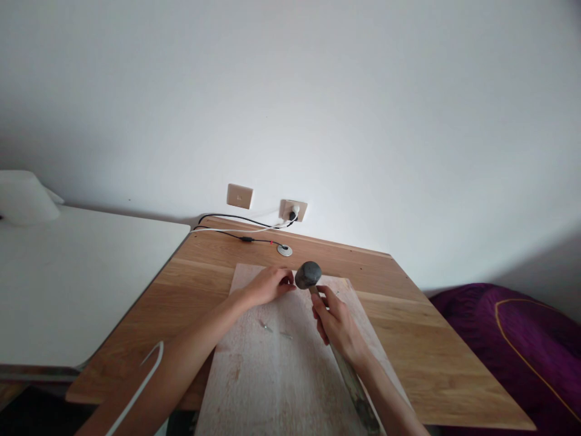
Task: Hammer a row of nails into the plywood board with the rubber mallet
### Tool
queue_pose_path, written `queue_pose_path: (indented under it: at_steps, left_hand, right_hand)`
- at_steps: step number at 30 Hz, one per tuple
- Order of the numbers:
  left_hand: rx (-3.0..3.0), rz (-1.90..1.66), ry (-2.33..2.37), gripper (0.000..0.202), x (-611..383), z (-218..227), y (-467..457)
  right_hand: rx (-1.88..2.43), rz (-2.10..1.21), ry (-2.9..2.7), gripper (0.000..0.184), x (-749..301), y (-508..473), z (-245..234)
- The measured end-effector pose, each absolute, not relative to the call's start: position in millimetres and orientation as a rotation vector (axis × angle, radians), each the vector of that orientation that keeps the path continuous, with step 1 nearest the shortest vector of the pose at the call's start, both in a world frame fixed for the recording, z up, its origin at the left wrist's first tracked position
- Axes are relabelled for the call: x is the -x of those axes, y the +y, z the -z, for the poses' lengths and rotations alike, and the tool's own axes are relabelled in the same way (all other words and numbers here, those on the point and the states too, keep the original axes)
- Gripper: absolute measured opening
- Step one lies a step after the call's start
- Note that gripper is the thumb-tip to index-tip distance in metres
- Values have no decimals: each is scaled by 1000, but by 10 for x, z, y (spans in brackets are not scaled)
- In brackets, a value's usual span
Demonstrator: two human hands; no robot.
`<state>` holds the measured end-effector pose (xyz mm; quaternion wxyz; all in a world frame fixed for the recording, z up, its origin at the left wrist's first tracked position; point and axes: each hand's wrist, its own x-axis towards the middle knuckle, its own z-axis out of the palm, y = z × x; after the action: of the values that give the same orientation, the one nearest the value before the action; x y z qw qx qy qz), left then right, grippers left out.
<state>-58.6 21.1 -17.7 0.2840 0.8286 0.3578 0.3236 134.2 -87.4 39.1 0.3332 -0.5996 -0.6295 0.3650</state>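
My right hand (336, 324) grips the wooden handle (354, 381) of a mallet, whose dark grey rounded head (308, 275) is raised just above the far part of a pale whitewashed wooden board (272, 387). My left hand (267, 286) rests on that board with its fingertips drawn together, right next to the mallet head. Whether those fingers pinch something is hidden. Two small metal nails or screws (266, 327) (285, 334) lie on the board just below my left hand.
The board lies on an oak desk (422, 327). A white table (77, 284) adjoins it at left. Cables run from a wall socket (293, 210) to a round desk grommet (284, 250). Purple fabric (512, 357) lies at right. A thin white cord (145, 381) crosses my left forearm.
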Motion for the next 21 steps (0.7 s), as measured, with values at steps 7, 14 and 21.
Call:
queue_pose_path:
  at_steps: [7,14,21]
  left_hand:
    - [-2249,-825,946,11,576,141,204]
    - [-2218,-889,962,55,600,161,205]
    - [-2245,-886,948,65,604,177,191]
  right_hand:
    - [1548,-973,-1652,43,-1341,-885,-407]
    - [1562,-998,-1674,42,-1337,-844,-357]
    - [1544,-1052,-1693,46,-1318,-828,-312]
